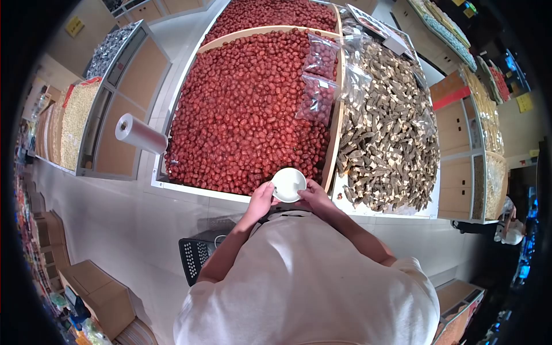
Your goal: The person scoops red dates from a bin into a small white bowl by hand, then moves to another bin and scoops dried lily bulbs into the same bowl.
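While the head view looked down past a white shirt (310, 282), both bare hands were on one small white bowl (289, 183), right at the near edge of a big display of red dried fruit (247, 115). The left hand (262, 198) was partly closed around the bowl's left side, thumb up by the rim, and the right hand (315, 196) had hold of the right side the same way, fingers bent in (the undersides were hidden, so I couldn't tell how the fingertips sat). The bowl's mouth faced up at the camera.

A wooden divider (336, 141) ran along the fruit's right side, with dark and pale dried pieces (391, 132) heaped beyond it. Two clear bags of red fruit lay near that divider, an upper bag (321, 56) and a lower bag (316, 99). Off to the left, a plastic roll (141, 134) stuck out by the display's corner, and a black basket (191, 259) was down beside the left arm.
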### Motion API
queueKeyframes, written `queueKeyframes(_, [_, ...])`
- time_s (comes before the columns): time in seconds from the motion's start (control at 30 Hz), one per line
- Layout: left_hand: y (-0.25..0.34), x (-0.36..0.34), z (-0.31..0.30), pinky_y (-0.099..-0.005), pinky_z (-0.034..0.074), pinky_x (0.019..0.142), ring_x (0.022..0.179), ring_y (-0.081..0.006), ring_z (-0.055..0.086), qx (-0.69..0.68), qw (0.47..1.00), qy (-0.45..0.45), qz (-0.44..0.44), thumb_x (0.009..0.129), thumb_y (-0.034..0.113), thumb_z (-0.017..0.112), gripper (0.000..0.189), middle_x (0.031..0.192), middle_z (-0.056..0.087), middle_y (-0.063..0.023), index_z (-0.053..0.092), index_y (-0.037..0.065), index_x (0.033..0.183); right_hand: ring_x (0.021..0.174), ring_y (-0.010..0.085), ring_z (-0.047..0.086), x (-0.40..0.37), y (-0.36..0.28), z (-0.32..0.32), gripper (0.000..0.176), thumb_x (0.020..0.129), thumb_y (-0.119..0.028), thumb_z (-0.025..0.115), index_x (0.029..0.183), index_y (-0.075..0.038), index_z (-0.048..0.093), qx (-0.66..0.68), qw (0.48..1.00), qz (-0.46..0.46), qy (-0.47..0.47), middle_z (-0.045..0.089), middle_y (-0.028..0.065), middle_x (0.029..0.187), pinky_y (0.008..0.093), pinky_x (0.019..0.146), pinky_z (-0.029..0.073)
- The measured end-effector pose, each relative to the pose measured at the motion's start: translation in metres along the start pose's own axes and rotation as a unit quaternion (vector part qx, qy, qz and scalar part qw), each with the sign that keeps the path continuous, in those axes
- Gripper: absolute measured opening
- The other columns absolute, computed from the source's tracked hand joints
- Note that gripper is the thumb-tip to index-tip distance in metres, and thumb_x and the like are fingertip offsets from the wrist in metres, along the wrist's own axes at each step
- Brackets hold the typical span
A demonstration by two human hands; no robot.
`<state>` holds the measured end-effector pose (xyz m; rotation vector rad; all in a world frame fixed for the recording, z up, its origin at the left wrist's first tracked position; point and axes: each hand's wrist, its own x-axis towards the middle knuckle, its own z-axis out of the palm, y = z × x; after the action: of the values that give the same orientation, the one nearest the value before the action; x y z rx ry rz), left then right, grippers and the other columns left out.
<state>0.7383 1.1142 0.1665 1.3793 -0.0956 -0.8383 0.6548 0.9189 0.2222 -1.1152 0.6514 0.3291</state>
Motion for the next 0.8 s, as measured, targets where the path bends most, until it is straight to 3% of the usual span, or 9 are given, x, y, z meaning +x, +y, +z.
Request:
queueKeyframes(0.1, [0.014,0.001,-0.010,-0.0255,0.054,0.071,0.084,-0.0154,0.069,-0.014,1.000,-0.015,-0.013,0.105,0.034,0.038,0.040,0.103,0.066,-0.0081,0.055,0.001,0.122,0.093,0.0154,0.062,0.017,-0.008,0.005,0.032,0.096,-0.012,0.056,0.125,-0.003,0.046,0.054,0.997,-0.051,-0.013,0.056,0.0077,0.115,0.0324,0.083,0.057])
queueKeyframes(0.23, [0.021,0.011,-0.025,-0.0228,0.050,0.068,0.078,-0.0112,0.065,-0.032,0.999,-0.015,0.009,0.105,0.032,0.039,0.038,0.095,0.067,-0.0072,0.056,0.001,0.119,0.081,0.0095,0.063,0.048,-0.046,0.006,0.032,0.094,-0.005,0.059,0.125,-0.002,0.051,-0.085,0.975,-0.204,0.029,0.065,0.0058,0.101,0.0222,0.067,0.053])
queueKeyframes(0.33, [0.020,0.021,-0.033,-0.0226,0.049,0.066,0.076,-0.0096,0.062,-0.039,0.999,0.003,0.012,0.105,0.030,0.040,0.037,0.093,0.066,-0.0056,0.057,0.000,0.115,0.074,0.0042,0.059,0.078,-0.094,0.012,0.039,0.086,-0.002,0.068,0.123,-0.002,0.056,-0.201,0.901,-0.376,0.075,0.066,0.0036,0.096,0.0195,0.063,0.048])
queueKeyframes(0.37, [0.018,0.026,-0.036,-0.0225,0.049,0.067,0.077,-0.0095,0.062,-0.044,0.999,0.006,0.015,0.105,0.029,0.041,0.036,0.093,0.066,-0.0055,0.058,-0.001,0.114,0.077,0.0093,0.062,0.079,-0.117,0.017,0.042,0.082,-0.004,0.072,0.123,-0.004,0.058,-0.291,0.879,-0.363,0.106,0.065,0.0068,0.100,0.0238,0.064,0.050])
queueKeyframes(0.43, [0.015,0.033,-0.040,-0.0226,0.049,0.067,0.077,-0.0096,0.062,-0.048,0.998,0.000,0.027,0.105,0.028,0.042,0.034,0.093,0.067,-0.0056,0.058,-0.001,0.113,0.083,0.0209,0.065,0.081,-0.159,0.037,0.047,0.079,-0.008,0.075,0.123,-0.006,0.059,-0.424,0.756,-0.476,0.144,0.062,0.0120,0.103,0.0321,0.068,0.053])
queueKeyframes(0.47, [0.015,0.036,-0.041,-0.0226,0.050,0.068,0.077,-0.0096,0.062,-0.051,0.998,-0.007,0.038,0.104,0.026,0.044,0.032,0.093,0.067,-0.0057,0.059,-0.001,0.112,0.083,0.0209,0.065,0.086,-0.174,0.044,0.047,0.079,-0.008,0.075,0.123,-0.006,0.059,-0.425,0.757,-0.476,0.144,0.062,0.0120,0.103,0.0321,0.068,0.053])
queueKeyframes(0.53, [0.022,0.039,-0.040,-0.0228,0.050,0.069,0.078,-0.0102,0.063,-0.050,0.998,-0.009,0.041,0.104,0.025,0.045,0.030,0.094,0.067,-0.0062,0.059,0.000,0.111,0.088,0.0329,0.064,0.098,-0.196,0.056,0.047,0.077,-0.012,0.076,0.121,-0.006,0.059,-0.536,0.717,-0.424,0.140,0.059,0.0168,0.103,0.0399,0.072,0.054])
queueKeyframes(0.67, [0.025,0.048,-0.038,-0.0242,0.050,0.071,0.081,-0.0122,0.064,-0.043,0.998,-0.007,0.041,0.102,0.023,0.048,0.028,0.094,0.068,-0.0074,0.060,-0.001,0.110,0.086,0.0385,0.062,0.131,-0.202,0.079,0.043,0.077,-0.013,0.075,0.117,-0.007,0.059,-0.610,0.650,-0.443,0.101,0.056,0.0171,0.099,0.0452,0.075,0.053])
queueKeyframes(0.8, [0.032,0.050,-0.038,-0.0255,0.050,0.075,0.084,-0.0119,0.064,-0.012,0.999,-0.001,0.038,0.102,0.027,0.049,0.030,0.095,0.068,-0.0064,0.060,0.000,0.112,0.094,0.0331,0.056,0.150,-0.181,0.097,0.039,0.071,-0.018,0.077,0.105,-0.009,0.059,-0.678,0.582,-0.440,0.089,0.053,0.0131,0.094,0.0423,0.079,0.050])
